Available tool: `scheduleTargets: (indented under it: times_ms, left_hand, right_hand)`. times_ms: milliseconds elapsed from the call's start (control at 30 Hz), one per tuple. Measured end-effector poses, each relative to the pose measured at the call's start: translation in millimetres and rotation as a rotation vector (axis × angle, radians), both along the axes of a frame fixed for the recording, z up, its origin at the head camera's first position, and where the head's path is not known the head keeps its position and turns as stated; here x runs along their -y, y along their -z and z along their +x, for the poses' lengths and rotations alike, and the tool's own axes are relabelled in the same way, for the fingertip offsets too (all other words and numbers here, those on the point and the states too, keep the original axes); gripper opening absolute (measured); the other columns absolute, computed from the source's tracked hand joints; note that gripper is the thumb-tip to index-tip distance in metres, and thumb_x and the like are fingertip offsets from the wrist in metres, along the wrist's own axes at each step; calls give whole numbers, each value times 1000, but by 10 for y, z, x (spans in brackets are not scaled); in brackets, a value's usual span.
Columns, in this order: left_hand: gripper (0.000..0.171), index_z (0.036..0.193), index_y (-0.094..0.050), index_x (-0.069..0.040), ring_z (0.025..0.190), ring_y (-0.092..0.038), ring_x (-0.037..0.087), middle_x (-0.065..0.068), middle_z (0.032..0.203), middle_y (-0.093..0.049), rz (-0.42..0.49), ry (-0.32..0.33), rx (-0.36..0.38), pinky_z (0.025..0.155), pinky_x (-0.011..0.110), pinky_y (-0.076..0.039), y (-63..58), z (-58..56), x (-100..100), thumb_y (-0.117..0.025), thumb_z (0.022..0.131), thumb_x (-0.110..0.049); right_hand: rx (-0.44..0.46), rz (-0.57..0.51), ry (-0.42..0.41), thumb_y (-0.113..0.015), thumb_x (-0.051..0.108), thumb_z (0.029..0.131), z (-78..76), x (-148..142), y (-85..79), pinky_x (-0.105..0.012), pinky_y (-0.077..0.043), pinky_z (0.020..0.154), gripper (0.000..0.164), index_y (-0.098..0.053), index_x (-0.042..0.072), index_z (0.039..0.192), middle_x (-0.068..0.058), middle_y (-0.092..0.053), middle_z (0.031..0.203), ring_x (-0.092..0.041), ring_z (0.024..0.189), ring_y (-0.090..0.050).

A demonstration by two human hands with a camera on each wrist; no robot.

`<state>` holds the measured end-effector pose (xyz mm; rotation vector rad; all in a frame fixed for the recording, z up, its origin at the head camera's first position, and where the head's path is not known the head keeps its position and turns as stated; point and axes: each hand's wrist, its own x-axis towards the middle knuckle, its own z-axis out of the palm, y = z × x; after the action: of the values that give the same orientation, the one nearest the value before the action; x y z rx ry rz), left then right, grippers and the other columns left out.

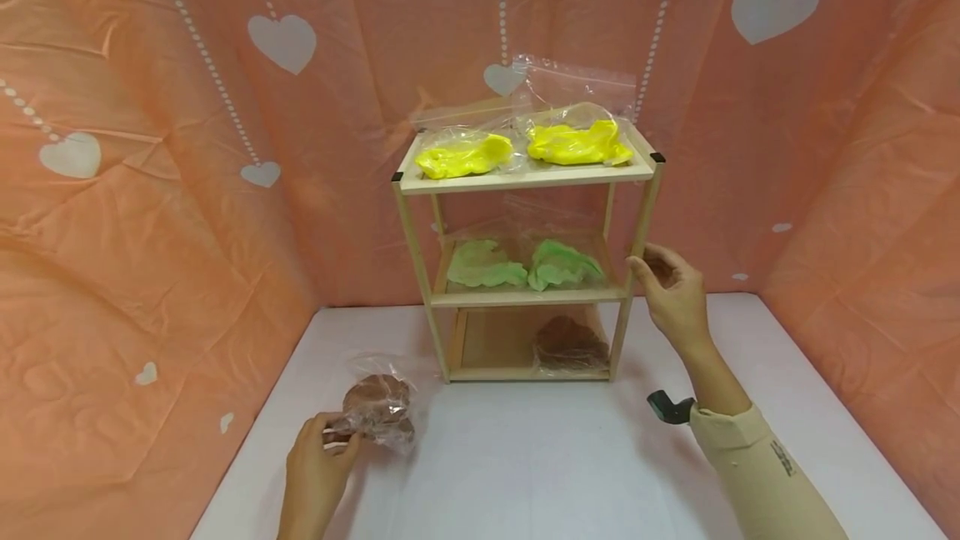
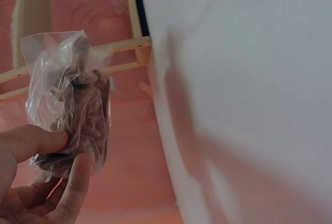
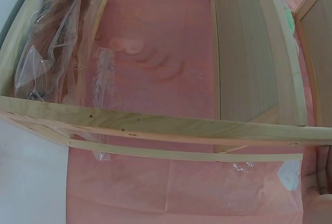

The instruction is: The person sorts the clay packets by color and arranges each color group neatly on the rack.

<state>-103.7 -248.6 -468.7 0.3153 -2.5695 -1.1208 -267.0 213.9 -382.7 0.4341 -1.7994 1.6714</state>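
In the head view, my left hand pinches a clear plastic bag with soft-looking brown contents above the white table, left of a three-tier wooden shelf. Up close, the thumb and fingers hold the lower end of the brown-filled bag. Against the shelf's right front post, my right hand holds with thumb and curled fingers; only part of this right hand shows at the edge of the right wrist view. Another brown-filled bag lies on the bottom tier's right side.
Two bags with bright yellow contents lie on the top tier. On the middle tier are two bags with pale green contents. Pink heart-patterned cloth encloses the white table at the back and sides.
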Motion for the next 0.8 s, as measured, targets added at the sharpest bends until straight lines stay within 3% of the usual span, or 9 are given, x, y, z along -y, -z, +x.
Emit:
scheduleTargets:
  times_ms: [133,367,567,800]
  left_hand:
    - [29,120,-65,5,105,-74,37,23,118,-64,16,25,48,79,32,-66,-51,64,-41,-76,95,-2]
    - [30,122,-67,0,105,-74,32,17,120,-67,89,85,62,79,29,-66,-122,93,-206,-79,95,-2]
    - [30,119,-68,-2,102,-74,27,13,117,-68,112,119,57,78,25,-65,-125,47,-400,-81,93,-1]
    - [30,117,-68,0,99,-73,25,12,114,-68,140,202,-3,78,23,-64,-96,-55,-621,-83,91,0]
  right_hand:
    - [-1,5,3,-74,1,101,2,-8,-7,-12,-57,86,25,-71,-16,119,5,-75,102,-3,93,-69]
    - [-6,8,9,-75,2,100,10,-15,-12,-12,-57,85,26,-71,-16,118,7,-74,102,-3,92,-69]
    - [-13,10,-3,-75,3,101,13,-14,0,-13,-57,85,26,-72,-15,119,3,-76,101,-3,92,-70]
    - [-10,21,4,-71,-5,101,9,-8,0,-12,-57,85,21,-71,-16,119,15,-72,98,-2,92,-69]
